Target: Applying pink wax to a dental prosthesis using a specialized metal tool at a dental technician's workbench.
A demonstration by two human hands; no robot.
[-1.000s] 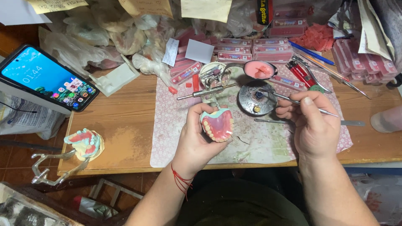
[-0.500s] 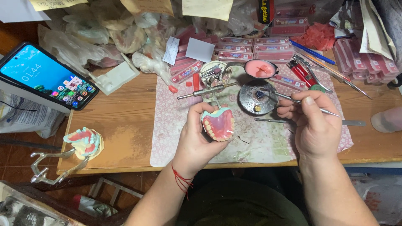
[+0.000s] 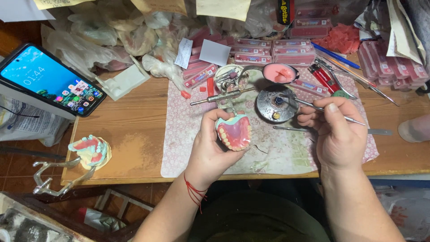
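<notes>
Little has shifted: the left hand (image 3: 210, 150) still grips the denture model (image 3: 234, 132), while the right hand (image 3: 337, 134) keeps pinching the thin metal tool (image 3: 313, 106) over the round burner (image 3: 274, 104) just ahead of it.

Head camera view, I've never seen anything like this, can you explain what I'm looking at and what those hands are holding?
There is one view, from a camera worn on a person's head, looking down at their two bare hands over a wooden workbench. The left hand holds a pink denture model with a row of pale teeth. The right hand pinches a thin metal hand tool, its tip over a round metal burner dish. Nearby lie a patterned pink mat, a propped smartphone and a second teal-and-pink denture model on a metal frame.
</notes>
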